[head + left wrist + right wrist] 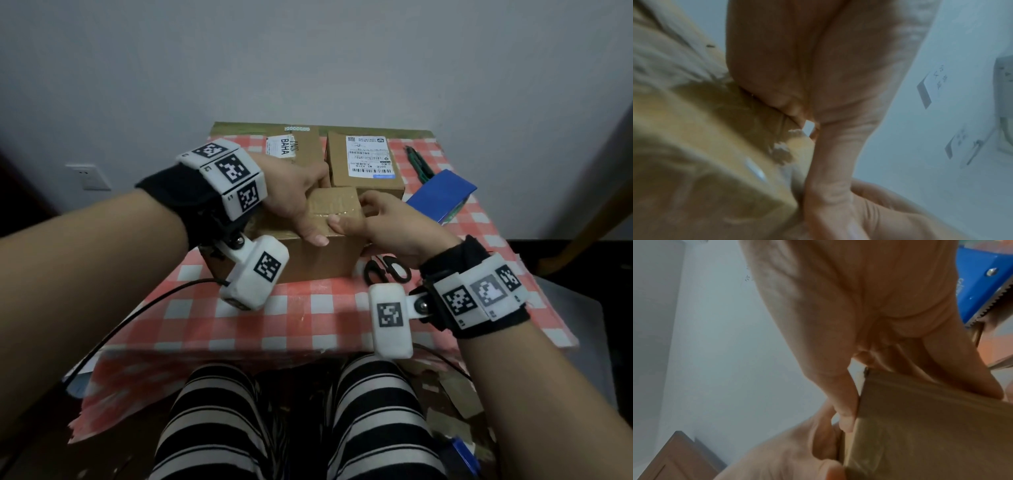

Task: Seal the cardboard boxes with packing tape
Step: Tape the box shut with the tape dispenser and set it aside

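A small cardboard box (334,207) stands at the middle of the checked table, with shiny clear tape across its top. My left hand (303,205) lies over the top's left part; the fingers reach the far edge and the thumb hooks the near edge. My right hand (373,219) holds the right side, thumb on top beside the left thumb and fingers curled at the far right corner. In the left wrist view the left hand (818,81) lies against the box (715,146). The right wrist view has the right hand (838,305) pinching the box (931,426).
Two more boxes stand behind: one labelled BAHA (294,147) and one with a white shipping label (366,161). A blue tape dispenser (442,195) lies at the right, its toothed blade close to my right hand (982,280). Black scissors (387,270) lie by my right wrist. A green pen-like tool (418,164) lies far right.
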